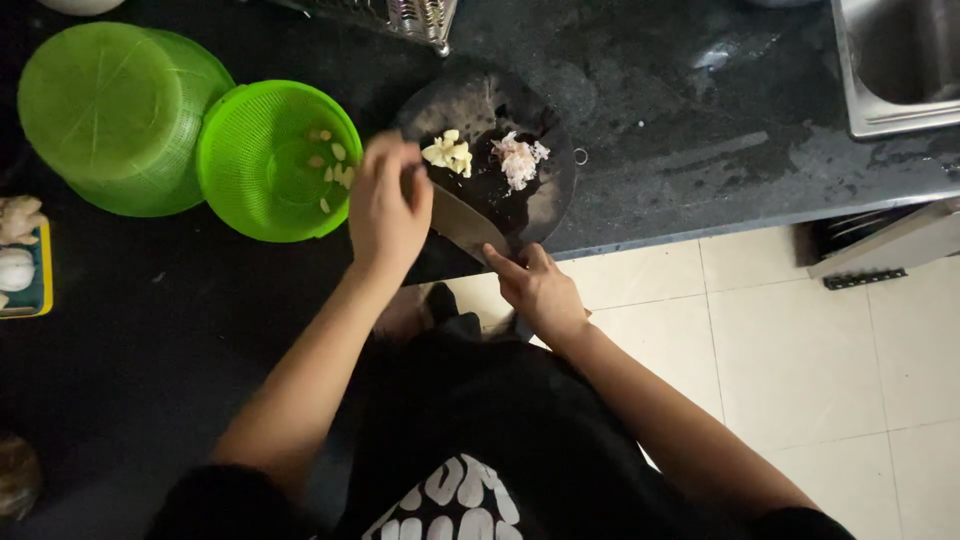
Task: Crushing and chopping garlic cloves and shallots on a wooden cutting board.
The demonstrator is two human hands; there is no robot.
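Black stone makes up the desk (650, 120) I look down on, and a round dark chopping board (530, 215) lies on it near the front edge. On the board I see two small heaps: pale yellow garlic cloves (448, 153) towards the left, and a pinkish-white pile of peelings or chopped bits (520, 158) just beside them on the right; I cannot tell which it is.

My right hand (538, 290) sits at the near edge of the board, its grip clenched on the handle of a knife (462, 222), with the forefinger stretched along the top. The broad blade slants up and to the left across the board, towards the cloves. My left hand (388, 205) lies over the left rim of the board, fingers curled down against the far end of the blade, just beside the cloves. Whether that grip actually clasps anything I cannot tell, since the back of the hand hides the fingertips.

To the left of the board stands a green mesh colander (250, 215) with a few more peeled cloves inside it, and touching it further left is a larger green bowl (115, 115), turned upside down. A steel sink (880, 115) sits at the far right corner of the desk, and cream floor tiles (800, 340) show beneath the front edge.
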